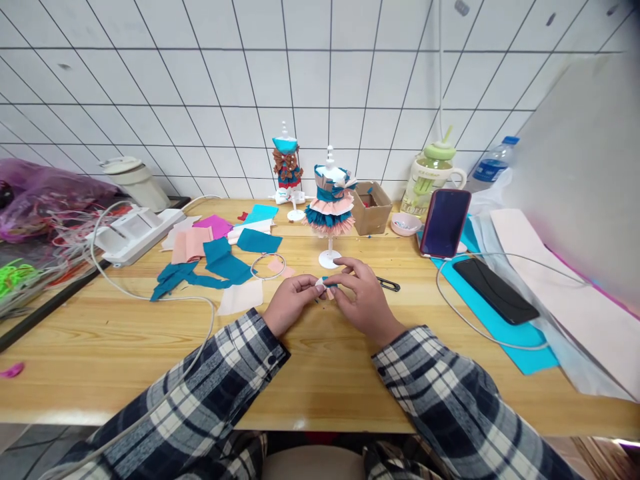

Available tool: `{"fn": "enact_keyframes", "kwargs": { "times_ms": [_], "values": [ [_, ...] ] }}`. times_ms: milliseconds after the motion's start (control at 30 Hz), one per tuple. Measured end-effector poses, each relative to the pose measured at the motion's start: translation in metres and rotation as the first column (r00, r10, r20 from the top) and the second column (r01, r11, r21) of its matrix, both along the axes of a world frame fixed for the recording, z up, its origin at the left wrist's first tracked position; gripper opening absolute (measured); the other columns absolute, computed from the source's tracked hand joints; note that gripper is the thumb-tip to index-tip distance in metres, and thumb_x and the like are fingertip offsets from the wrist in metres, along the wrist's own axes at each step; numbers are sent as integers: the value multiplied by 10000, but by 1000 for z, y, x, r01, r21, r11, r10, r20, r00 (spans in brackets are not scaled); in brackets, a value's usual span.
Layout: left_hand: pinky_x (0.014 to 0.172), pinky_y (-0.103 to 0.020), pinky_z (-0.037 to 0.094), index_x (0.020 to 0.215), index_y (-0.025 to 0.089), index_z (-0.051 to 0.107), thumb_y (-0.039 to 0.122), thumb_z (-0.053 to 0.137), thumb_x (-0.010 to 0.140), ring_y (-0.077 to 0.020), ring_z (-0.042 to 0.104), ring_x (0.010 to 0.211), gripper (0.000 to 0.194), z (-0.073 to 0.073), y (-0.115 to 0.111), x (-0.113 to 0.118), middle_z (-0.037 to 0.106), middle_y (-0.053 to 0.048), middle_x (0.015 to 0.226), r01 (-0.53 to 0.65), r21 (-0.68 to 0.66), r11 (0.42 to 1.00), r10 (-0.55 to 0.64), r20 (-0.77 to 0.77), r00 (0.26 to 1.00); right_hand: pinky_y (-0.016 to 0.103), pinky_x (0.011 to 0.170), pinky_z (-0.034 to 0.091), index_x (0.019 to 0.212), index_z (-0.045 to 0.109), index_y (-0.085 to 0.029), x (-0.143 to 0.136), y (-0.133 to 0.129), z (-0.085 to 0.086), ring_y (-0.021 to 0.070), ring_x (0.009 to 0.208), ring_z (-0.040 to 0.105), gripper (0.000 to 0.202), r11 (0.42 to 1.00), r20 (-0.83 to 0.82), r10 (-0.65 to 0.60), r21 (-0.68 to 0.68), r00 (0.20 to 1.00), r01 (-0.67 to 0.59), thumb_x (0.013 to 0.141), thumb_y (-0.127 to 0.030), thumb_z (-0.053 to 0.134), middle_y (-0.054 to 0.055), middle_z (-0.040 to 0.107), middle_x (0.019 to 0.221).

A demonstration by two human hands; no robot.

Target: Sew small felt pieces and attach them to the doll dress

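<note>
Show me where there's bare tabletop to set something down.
Bare tabletop lies between the plaid sleeves, and right of the black tool, short of the white cable. Crowded: paper scraps beyond the left hand; phones, sheets and cable at right.

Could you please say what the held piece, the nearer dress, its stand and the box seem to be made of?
The held piece: seemingly matte, paper or cloth; mostly hidden. The nearer dress: crepe paper or thin cloth, matte, crinkled ruffles. Its stand: probably plastic, smooth and uniformly white. The box: likely cardboard, plain brown and dull.
</note>
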State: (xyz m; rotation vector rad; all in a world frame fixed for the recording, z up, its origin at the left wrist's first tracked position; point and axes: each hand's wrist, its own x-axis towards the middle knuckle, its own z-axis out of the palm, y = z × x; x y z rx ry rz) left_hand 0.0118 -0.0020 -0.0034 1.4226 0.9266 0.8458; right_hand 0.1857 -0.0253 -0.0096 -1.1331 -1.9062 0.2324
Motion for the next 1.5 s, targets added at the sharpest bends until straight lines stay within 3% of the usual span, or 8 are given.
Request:
{"fn": "enact_keyframes", "kwargs": {
  "times_ms": [267,433,567,833,1033,1367,1500],
  "values": [
    [763,-301,439,729,148,653,373,591,782,-179,593,756,240,1,0,0,684,-46,770,12,21,1000,-11,-36,999,398,918,428,834,666,-220,-1,-3,4,200,950,551,153,998,-53,37,-55,998,-40,765,-145,552,71,504,1240],
    [749,-293,437,722,153,656,364,591,780,-173,596,739,229,1,0,0,688,-42,768,-1,12,1000,1,-35,999,379,921,432,937,659,-232,-1,-2,2,197,957,552,222,998,-63,41,-48,997,-44,773,-141,540,72,501,1245],
    [735,-286,432,715,149,654,349,595,769,-173,595,728,215,1,0,0,685,-41,749,0,8,1000,1,-48,999,377,903,442,896,669,-223,-1,-1,0,177,887,563,194,997,-53,53,-59,997,-56,772,-146,541,71,491,1257],
    [755,-285,437,710,151,664,369,579,787,-174,597,748,246,0,-1,0,692,-40,762,8,21,1000,-6,-57,998,387,941,419,812,631,-207,-1,-1,0,204,980,561,156,997,-45,56,-55,997,-59,746,-105,532,79,477,1277],
    [764,-278,432,714,153,655,368,591,783,-172,595,758,235,1,-1,1,683,-32,763,-19,18,1000,19,-44,999,378,969,408,957,631,-213,-1,-2,2,219,1072,543,201,998,-64,45,-41,997,-48,781,-158,551,91,496,1257],
    [687,-261,411,713,134,646,370,612,753,-152,566,697,242,-1,0,2,659,-21,723,-59,-4,998,59,-71,996,368,891,440,753,661,-205,-2,-1,-1,149,824,575,194,994,-26,89,-55,996,-91,754,-76,516,66,488,1265],
    [706,-265,417,734,142,661,391,629,744,-157,581,716,250,-2,1,1,671,-15,737,-75,-21,997,74,-48,996,384,920,429,792,654,-206,0,-3,4,185,934,567,207,996,-84,86,-25,993,-89,746,-75,500,73,516,1234]
  ]
}}
